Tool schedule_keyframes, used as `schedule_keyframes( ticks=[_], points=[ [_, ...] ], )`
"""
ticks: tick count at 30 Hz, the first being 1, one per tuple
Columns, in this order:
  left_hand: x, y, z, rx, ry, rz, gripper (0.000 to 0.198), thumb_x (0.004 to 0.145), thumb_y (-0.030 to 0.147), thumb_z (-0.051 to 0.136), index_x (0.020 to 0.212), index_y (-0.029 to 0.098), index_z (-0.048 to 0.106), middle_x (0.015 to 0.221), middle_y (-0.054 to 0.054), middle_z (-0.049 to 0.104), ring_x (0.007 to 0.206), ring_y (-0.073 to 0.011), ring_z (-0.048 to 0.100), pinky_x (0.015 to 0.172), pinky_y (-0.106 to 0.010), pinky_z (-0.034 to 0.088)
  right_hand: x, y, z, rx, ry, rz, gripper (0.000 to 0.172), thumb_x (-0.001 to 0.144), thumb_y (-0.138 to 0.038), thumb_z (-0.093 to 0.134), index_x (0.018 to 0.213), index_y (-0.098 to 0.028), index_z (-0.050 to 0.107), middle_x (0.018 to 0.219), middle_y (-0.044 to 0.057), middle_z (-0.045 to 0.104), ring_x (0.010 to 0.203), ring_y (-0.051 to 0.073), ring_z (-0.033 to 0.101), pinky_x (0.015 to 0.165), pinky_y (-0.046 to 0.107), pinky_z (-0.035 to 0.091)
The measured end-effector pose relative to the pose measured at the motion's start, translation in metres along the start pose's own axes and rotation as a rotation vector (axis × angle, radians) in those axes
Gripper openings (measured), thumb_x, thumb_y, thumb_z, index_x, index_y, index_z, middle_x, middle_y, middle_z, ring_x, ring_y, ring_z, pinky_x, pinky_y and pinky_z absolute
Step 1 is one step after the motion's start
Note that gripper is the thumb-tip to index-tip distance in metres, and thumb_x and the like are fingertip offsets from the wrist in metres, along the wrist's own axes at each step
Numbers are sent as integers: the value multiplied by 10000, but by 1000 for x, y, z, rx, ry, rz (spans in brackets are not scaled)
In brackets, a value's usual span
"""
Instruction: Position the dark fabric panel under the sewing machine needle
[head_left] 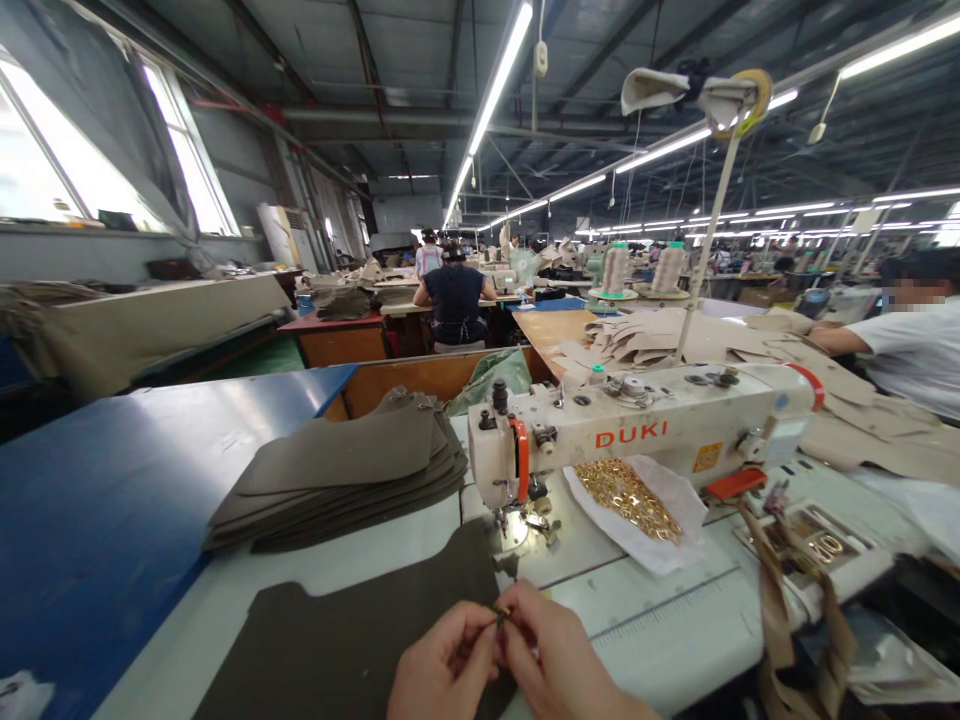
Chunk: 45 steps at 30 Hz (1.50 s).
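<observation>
At frame centre stands one sewing machine (645, 430). Left of it lies one stack of dark cut panels (341, 470), and one loose panel (360, 640) sits at lower centre under our hands. We judge this the fitting step: our left hand (442, 670) and right hand (555, 665) pinch one small metal piece (501, 613) together between fingertips. Next calls for steady alignment. One heap of gold fittings (626, 495) lies right of the needle.
</observation>
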<state>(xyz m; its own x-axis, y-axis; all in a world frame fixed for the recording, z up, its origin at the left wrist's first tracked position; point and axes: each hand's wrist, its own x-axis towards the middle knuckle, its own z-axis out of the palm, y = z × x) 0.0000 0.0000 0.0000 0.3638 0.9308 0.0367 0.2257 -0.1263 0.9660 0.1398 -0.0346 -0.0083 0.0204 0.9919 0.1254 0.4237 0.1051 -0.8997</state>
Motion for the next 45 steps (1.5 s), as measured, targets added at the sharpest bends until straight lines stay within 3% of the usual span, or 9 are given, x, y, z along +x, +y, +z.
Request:
schedule_keyframes(
  ticks=[5,12,17,20,25,31,36,40,45],
  points=[
    [11,-2,-12,-85,-179,-143,229,716,408,614,712,179,631,597,16,611,542,-127,565,544,-228,454,2,-4,-13,126,-85,109,168,736,-151,479,797,-179,634,621,-12,583,586,128,551,550,232,372],
    [15,-10,-18,-161,-274,-195,290,686,441,667,747,169,584,568,25,632,480,-105,564,505,-221,436,10,-1,-13,571,-15,257,88,615,-221,659,669,-156,634,543,-29,594,530,100,552,534,215,396],
    [14,-4,-21,-212,-298,-252,436,622,563,718,704,156,584,537,10,635,454,-98,554,478,-212,417,9,-1,-4,706,-54,317,261,535,-313,775,627,-154,589,514,-42,590,477,91,555,496,205,399],
    [12,-3,-24,-346,-251,-321,482,640,618,697,736,154,610,588,-12,657,511,-114,592,518,-223,449,8,-1,-2,775,-42,365,331,499,-368,797,618,-149,579,514,-23,612,450,95,560,480,207,406],
    [10,-10,-18,-544,-246,-393,389,602,443,814,805,157,646,640,-10,654,568,-114,599,550,-214,460,8,-4,4,858,40,446,352,470,-353,803,626,-138,572,554,14,654,429,96,559,458,203,394],
    [14,-11,-17,-617,-301,-448,334,548,344,858,650,139,615,559,-10,627,536,-103,574,547,-205,440,6,-5,9,888,28,461,383,444,-366,813,611,-142,551,517,24,655,411,96,554,452,198,393],
    [20,-11,-18,-530,-312,-458,277,503,256,823,577,148,579,513,-18,646,468,-94,554,498,-198,416,6,-5,8,830,5,404,408,409,-389,842,563,-138,560,492,12,642,441,93,559,471,199,397],
    [22,-11,-17,-490,-296,-427,246,465,166,791,521,152,552,472,-13,646,414,-73,522,448,-174,369,4,-4,7,821,-27,329,336,501,-325,831,596,-139,569,531,1,650,474,88,565,491,199,398],
    [13,-3,-15,-605,-232,-450,311,465,264,854,556,147,580,484,1,633,461,-73,544,489,-169,412,-1,5,8,879,-41,137,187,642,-199,774,693,-141,603,592,-15,659,553,80,589,536,185,403]
  ],
)
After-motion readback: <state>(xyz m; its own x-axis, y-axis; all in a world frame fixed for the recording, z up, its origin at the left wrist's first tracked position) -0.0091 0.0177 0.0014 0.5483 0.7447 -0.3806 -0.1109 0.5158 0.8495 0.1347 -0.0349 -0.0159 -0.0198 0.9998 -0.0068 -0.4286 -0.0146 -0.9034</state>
